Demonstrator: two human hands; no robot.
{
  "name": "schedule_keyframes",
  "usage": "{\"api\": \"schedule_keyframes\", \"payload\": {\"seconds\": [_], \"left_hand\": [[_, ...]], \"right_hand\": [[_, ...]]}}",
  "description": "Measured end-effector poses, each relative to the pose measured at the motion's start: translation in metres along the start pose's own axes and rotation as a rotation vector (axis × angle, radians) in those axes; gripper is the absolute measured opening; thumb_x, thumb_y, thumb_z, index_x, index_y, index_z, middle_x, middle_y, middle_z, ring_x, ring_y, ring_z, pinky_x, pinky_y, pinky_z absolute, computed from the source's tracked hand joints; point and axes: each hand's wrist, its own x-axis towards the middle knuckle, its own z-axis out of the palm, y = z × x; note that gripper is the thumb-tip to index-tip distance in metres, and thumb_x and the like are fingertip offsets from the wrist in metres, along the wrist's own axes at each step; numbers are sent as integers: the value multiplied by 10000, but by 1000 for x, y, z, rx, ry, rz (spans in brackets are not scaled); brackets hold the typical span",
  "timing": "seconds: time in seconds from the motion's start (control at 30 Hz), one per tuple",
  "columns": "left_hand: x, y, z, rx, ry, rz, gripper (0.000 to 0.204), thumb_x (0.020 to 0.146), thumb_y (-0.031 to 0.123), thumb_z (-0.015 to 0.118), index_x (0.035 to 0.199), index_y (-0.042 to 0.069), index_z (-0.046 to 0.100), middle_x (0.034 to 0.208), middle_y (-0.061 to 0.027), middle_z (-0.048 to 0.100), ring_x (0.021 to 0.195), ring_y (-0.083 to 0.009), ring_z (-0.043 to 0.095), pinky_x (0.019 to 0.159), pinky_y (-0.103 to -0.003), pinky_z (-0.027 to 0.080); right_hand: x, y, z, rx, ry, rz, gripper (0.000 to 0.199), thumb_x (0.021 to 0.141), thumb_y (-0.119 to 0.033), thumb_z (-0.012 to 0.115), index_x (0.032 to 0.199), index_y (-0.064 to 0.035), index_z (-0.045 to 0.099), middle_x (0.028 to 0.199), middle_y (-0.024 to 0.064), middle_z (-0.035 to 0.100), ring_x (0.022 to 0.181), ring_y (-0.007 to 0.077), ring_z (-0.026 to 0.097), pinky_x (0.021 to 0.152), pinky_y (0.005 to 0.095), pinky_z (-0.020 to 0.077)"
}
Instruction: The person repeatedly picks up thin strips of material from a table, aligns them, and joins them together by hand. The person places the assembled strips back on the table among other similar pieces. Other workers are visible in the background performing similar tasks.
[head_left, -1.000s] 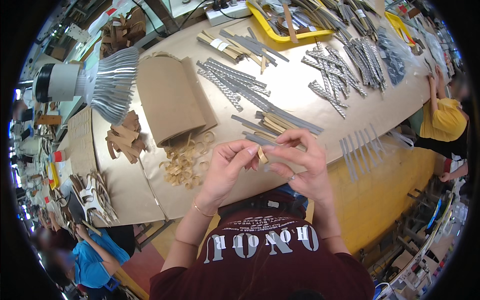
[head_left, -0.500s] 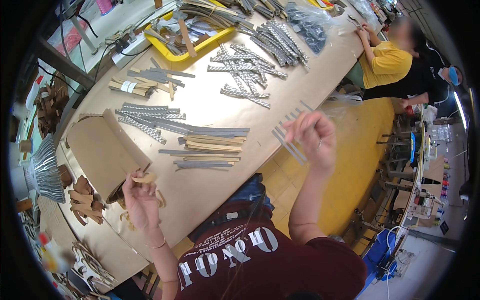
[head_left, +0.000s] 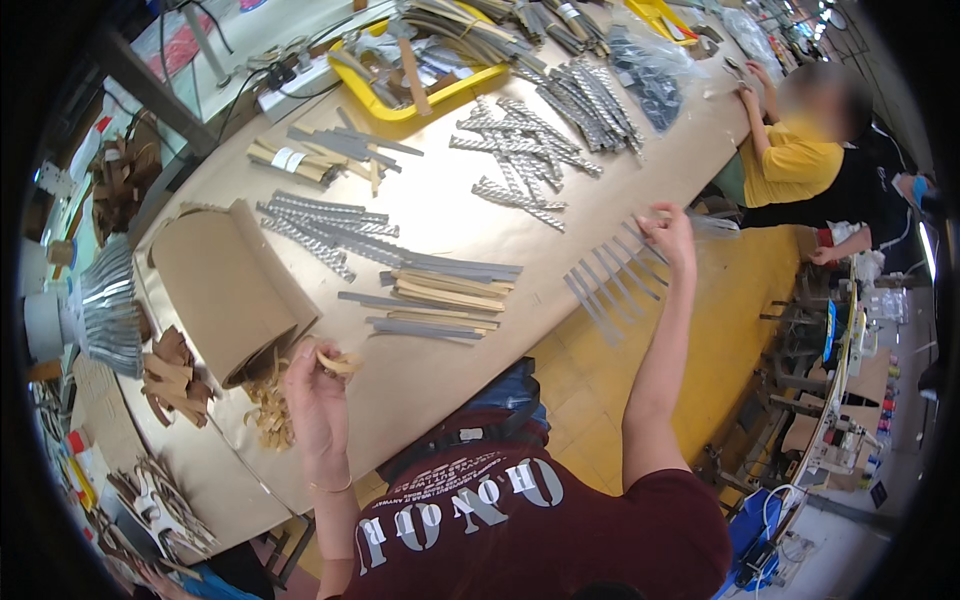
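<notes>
My left hand (head_left: 318, 405), at the table's near edge, is closed around a curled tan strip (head_left: 341, 363) that looks like peeled backing tape. More tan curls (head_left: 271, 410) lie beside it, by the rolled brown sheet (head_left: 222, 290). My right hand (head_left: 668, 236) reaches out to the table's right edge. Its thumb and fingers pinch together at the upper end of a grey strip (head_left: 650, 243), the rightmost in a row. The other grey strips (head_left: 603, 288) lie side by side, their lower ends jutting past the edge.
Stacked grey and tan strips (head_left: 445, 295) lie mid-table, with silver braided strips (head_left: 515, 150) beyond. A yellow tray (head_left: 395, 112) holds scraps. Brown scraps (head_left: 175, 378) and a metal-finned lamp (head_left: 108, 305) are at left. A co-worker in yellow (head_left: 790, 160) is at the far right.
My right hand has moved up and slightly right, from hovering above the row onto its rightmost strip. My left hand still holds the curled strip. The whole view has shifted a little.
</notes>
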Motion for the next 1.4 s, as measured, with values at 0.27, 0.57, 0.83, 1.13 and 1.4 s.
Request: {"api": "schedule_keyframes", "payload": {"seconds": [0.27, 0.57, 0.83, 1.13, 1.4], "left_hand": [[-4, 6, 1, -1, -30, 12, 191, 1009, 195, 521, 936, 46, 615, 890, -23, 631, 805, -97, 567, 728, -264, 459], [-15, 30, -34, 732, 272, 222, 176, 973, 182, 627, 958, 12, 670, 775, 29, 607, 683, -26, 472, 627, -214, 391], [-28, 27, -29, 1363, 569, 640, 166, 867, 88, 712, 1024, 34, 700, 1069, -106, 609, 668, -145, 535, 651, -298, 467], [-22, 3, 11, 1216, 132, 765, 162, 858, 20, 702, 1019, 16, 693, 1057, -115, 662, 726, -182, 643, 687, -303, 527], [-16, -11, 41, 1105, -47, 660, 138, 858, 21, 702, 997, 22, 707, 934, -112, 691, 716, -187, 655, 678, -303, 523]], "right_hand": [[-35, -11, 17, -652, 507, 115, 926, 729, -582, 783, 1419, -70, 438, 1333, 203, 555, 1194, 354, 562, 993, 554, 422], [-127, -107, 106, 56, 246, -567, 224, 924, -247, 687, 1029, -49, 689, 921, 93, 673, 860, 254, 647, 764, 354, 500], [-217, -177, 181, -255, -323, -916, 191, 819, -239, 768, 909, -101, 673, 861, 39, 611, 849, 247, 602, 759, 381, 419], [-217, -170, 193, -353, -329, -947, 76, 909, -166, 647, 933, -95, 636, 903, 60, 580, 927, 229, 575, 804, 382, 365], [-211, -171, 185, -290, -238, -1006, 61, 932, -143, 603, 952, -109, 649, 868, 28, 615, 880, 212, 574, 821, 389, 348]]}}
